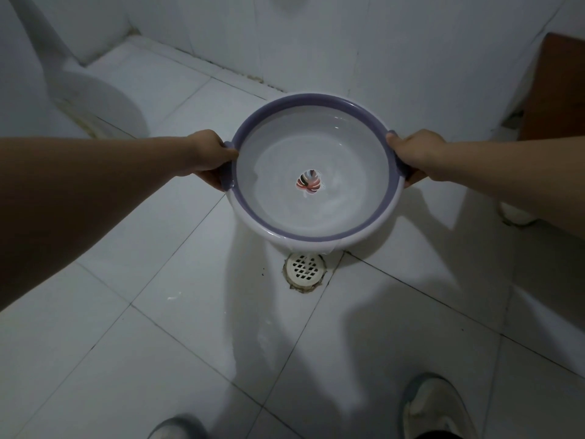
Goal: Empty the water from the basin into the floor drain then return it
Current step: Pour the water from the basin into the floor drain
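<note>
A round white basin point(278, 231) with a purple rim hangs in the air, tilted toward me, with water inside and a small leaf picture at its bottom. Water runs over its near edge. My left hand point(210, 158) grips the purple handle on the basin's left side. My right hand point(416, 156) grips the handle on its right side. The round white floor drain point(305, 269) with a grid cover sits in the tiled floor just below the basin's near edge.
A white toilet point(91, 103) stands at the back left. A brown wooden door or cabinet point(557, 96) is at the right by the tiled wall. My two shoes point(440, 407) are at the bottom, on wet white floor tiles.
</note>
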